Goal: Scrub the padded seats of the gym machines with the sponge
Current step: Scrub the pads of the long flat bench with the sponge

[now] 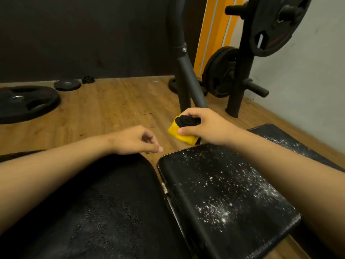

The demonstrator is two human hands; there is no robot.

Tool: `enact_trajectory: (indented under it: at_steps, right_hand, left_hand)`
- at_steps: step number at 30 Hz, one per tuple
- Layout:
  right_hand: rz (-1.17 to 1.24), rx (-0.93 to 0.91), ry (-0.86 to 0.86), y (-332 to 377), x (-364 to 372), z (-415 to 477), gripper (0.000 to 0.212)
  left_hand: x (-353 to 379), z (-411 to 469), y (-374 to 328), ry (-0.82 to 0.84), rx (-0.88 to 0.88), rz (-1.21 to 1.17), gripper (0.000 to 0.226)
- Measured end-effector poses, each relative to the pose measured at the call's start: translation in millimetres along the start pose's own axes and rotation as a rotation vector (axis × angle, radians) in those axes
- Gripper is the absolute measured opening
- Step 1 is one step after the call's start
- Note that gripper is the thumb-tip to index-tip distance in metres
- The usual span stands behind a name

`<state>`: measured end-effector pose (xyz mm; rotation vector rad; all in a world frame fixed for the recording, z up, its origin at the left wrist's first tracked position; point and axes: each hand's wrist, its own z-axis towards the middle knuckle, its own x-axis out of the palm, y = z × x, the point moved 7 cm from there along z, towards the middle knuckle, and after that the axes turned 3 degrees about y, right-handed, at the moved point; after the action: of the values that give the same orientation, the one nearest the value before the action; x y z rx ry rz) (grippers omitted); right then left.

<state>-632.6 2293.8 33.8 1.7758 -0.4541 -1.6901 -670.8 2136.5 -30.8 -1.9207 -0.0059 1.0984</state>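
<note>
My right hand (205,126) grips a yellow sponge with a black scouring side (182,130) just beyond the far edge of a black padded seat (224,193). That seat is speckled with white foam or wet spots. A second black pad (104,206) lies to its left, with a narrow gap between them. My left hand (136,140) hovers over the far end of the left pad with its fingers loosely curled and holds nothing. Another speckled pad section (276,135) shows behind my right forearm.
The black machine frame tubes (186,77) rise right behind the sponge. A plate rack with weight plates (242,62) stands at the right by the white wall. Loose weight plates (26,103) lie on the wooden floor at the far left.
</note>
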Motion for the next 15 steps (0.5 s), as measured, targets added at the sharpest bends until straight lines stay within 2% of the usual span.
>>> enact_trajectory:
  at_steps: [2, 7, 9, 12, 15]
  right_hand:
    - [-0.029, -0.02, 0.079, 1.1, 17.1, 25.0, 0.028]
    - [-0.17, 0.029, 0.497, -7.0, 69.7, 57.7, 0.022]
    - [-0.147, 0.079, 0.629, -11.2, 79.8, 59.8, 0.024]
    - [-0.063, 0.142, 0.76, -21.0, 77.2, 57.5, 0.02]
    - [-0.081, 0.226, 0.79, -44.5, 46.5, 50.1, 0.028]
  left_hand:
    - [7.0, -0.6, 8.5, 0.024, -0.011, -0.021, 0.037]
    - [18.0, 0.0, 14.8, 0.085, -0.09, 0.229, 0.058]
    - [18.9, 0.3, 15.0, 0.122, -0.114, 0.204, 0.054]
    - [20.8, 0.8, 12.3, 0.166, -0.083, 0.169, 0.052]
    - [24.2, 0.6, 8.3, 0.168, -0.019, 0.11, 0.048]
